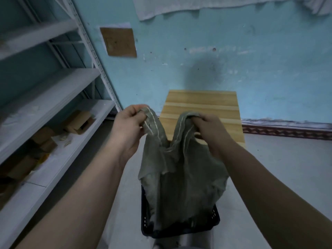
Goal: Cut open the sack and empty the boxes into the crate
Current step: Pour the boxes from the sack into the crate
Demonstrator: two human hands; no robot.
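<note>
Here, going from the left side across:

Shelves: I am seeing a white metal rack (pixel 53 97) standing against the left wall, with brown cardboard boxes (pixel 79 122) lying blurred on its lower boards.

Left hand: my left hand (pixel 128 130) is clenching one bunched corner of the sack, fingers curled tight around the fabric, raised at the same height as the other hand.

Sack: the grey-green sack (pixel 179 177) is hanging between both hands, sagging down so that its lower end is dipping into the crate; I cannot tell whether any boxes are lying inside it.

Crate: the black slotted crate (pixel 213 220) is sitting on the pale floor directly under the sack, mostly covered by it.

Table: a wooden table (pixel 203 106) is standing just beyond the hands, against the blue wall.

Right hand: my right hand (pixel 209 131) is gripping the sack's other corner, closed firmly on the cloth.
</note>
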